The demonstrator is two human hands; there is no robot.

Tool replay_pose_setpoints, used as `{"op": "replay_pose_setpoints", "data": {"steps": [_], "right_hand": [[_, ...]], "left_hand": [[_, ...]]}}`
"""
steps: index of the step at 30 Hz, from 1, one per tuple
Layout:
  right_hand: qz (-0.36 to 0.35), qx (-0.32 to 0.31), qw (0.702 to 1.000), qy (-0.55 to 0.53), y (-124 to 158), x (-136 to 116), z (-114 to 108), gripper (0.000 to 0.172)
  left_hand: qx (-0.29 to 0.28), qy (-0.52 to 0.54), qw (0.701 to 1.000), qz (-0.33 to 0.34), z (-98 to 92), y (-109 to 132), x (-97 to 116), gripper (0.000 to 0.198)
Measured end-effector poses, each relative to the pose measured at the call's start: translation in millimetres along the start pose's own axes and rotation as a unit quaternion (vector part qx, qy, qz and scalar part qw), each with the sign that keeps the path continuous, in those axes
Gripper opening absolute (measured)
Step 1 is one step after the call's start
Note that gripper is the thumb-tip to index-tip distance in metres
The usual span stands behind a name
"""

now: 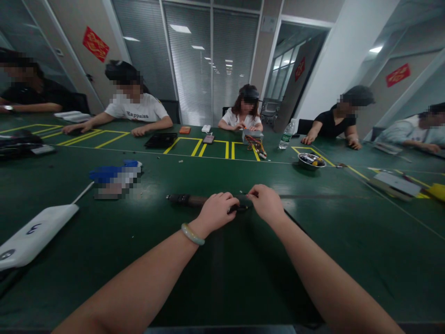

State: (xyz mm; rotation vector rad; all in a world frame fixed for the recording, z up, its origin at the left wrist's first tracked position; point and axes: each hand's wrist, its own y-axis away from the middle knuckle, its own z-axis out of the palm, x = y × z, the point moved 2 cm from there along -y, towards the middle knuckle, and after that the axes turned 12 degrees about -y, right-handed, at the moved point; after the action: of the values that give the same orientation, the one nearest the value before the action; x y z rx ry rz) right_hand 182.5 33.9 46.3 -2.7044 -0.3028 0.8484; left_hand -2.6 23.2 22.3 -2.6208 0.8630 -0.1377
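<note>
My left hand is closed over the right part of a long, dark, barrel-shaped device. The device lies crosswise on the green table, its black, ridged end pointing left. Under my left fingers a black end piece sticks out to the right. My right hand is just beside that end, thumb and fingertips pinched together. Whatever is between those fingertips is too small or hidden to make out. A tiny light scrap sits by the right fingertips.
On the left lie a white power bank with a cable and a blurred blue-and-white object. Farther off are a metal bowl of parts, a water bottle and a grey box with wires. Several people sit around the green table.
</note>
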Motion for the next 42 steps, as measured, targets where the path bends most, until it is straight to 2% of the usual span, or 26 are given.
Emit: {"op": "replay_pose_setpoints", "data": {"steps": [2, 4, 6, 9, 12, 14, 29, 42], "right_hand": [[-0.042, -0.012, 0.999, 0.007, 5, -6, 4, 0.009], [-0.06, -0.01, 0.998, -0.001, 11, -2, 4, 0.008], [-0.049, -0.019, 0.998, -0.017, 14, 9, 1, 0.007], [-0.027, -0.068, 0.997, -0.015, 11, 26, -4, 0.004], [-0.021, -0.12, 0.993, -0.009, 8, 31, -4, 0.003], [-0.016, -0.132, 0.991, -0.018, 9, 28, -1, 0.005], [-0.051, -0.089, 0.993, -0.064, 16, 20, 20, 0.013], [-0.055, -0.081, 0.995, -0.014, 18, 17, 15, 0.013]], "left_hand": [[-0.005, 0.0, 1.0, 0.003, 0.9, 0, -1, 0.021], [-0.007, 0.002, 1.0, 0.007, 1.8, 0, -2, 0.023], [-0.005, 0.004, 1.0, 0.008, 2.2, 0, -2, 0.022], [0.004, 0.007, 1.0, 0.01, 2.1, 0, -1, 0.017], [0.008, 0.012, 1.0, 0.013, 1.9, 0, 0, 0.016], [0.009, 0.015, 1.0, 0.013, 2.1, 0, 0, 0.016], [0.007, 0.037, 0.999, -0.001, 3.8, -1, -7, 0.014], [0.011, 0.035, 0.999, 0.002, 3.6, -1, -7, 0.015]]}}
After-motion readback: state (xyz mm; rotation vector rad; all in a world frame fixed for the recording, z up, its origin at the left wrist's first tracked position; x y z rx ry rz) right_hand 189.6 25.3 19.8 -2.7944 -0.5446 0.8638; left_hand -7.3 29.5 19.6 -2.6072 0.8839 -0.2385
